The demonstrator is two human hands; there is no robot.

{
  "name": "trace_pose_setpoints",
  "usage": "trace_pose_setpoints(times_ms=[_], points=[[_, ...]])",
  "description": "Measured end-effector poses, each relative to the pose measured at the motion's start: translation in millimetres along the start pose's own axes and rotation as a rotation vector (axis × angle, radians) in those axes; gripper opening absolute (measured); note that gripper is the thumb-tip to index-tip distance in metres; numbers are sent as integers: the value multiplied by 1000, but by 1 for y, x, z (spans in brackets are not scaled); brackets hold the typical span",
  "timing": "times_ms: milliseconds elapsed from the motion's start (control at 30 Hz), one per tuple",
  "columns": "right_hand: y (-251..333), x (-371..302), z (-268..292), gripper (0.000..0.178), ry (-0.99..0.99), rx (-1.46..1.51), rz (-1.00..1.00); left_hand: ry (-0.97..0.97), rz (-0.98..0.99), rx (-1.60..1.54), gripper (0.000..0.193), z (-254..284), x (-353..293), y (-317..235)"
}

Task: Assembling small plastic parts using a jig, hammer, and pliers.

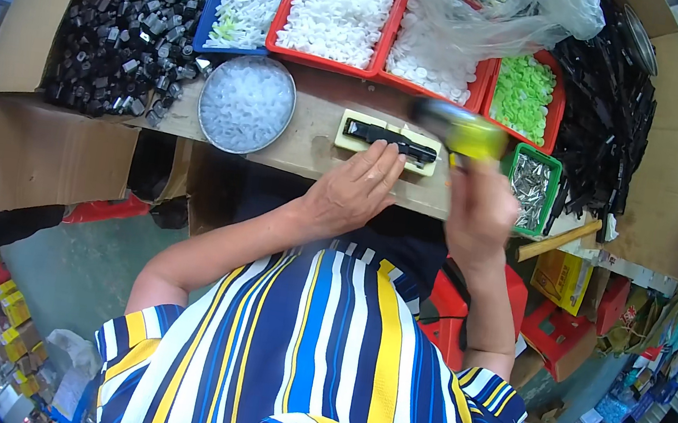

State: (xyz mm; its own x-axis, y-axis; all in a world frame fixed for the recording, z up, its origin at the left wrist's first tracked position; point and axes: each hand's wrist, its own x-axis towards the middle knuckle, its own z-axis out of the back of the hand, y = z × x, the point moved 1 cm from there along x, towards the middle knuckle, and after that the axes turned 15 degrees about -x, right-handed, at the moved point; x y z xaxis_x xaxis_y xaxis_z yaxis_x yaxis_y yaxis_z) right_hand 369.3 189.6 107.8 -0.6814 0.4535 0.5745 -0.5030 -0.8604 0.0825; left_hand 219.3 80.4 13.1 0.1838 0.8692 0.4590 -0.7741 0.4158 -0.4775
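Black part (pixel 391 140) lying left-right on pale jig (pixel 351 121), left hand (pixel 355 190) steadying

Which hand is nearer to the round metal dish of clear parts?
Left. The left hand rests just right of the metal dish; the right hand is farther right, holding a yellow tool.

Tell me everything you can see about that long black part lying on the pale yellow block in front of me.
The long black part is a narrow bar, seemingly plastic, with a glossy sheen and small raised sections along it. It lies flat, lengthwise on the pale yellow block, which rests on the wooden bench. The left hand presses fingertips by its near edge, steadying it. The right hand holds a blurred yellow-and-black tool above its right end; whether they touch is unclear.
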Motion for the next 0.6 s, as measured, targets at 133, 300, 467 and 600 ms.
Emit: trace_pose_setpoints(times_ms=[133, 300, 467, 600], points=[[4, -6, -27, 49, 436, -207, 117, 4, -57, 60, 55, -1, -2, 4], [13, 8, -20, 38, 181, -50, 48, 41, -94, 145, 51, 5, 0, 5], [11, 3, -26, 39, 470, -173, 140, 30, -49, 60, 49, -3, -10, 7], [9, 1, -28, 40, 370, -84, 91, 28, -107, 128, 45, 1, -4, 3]])
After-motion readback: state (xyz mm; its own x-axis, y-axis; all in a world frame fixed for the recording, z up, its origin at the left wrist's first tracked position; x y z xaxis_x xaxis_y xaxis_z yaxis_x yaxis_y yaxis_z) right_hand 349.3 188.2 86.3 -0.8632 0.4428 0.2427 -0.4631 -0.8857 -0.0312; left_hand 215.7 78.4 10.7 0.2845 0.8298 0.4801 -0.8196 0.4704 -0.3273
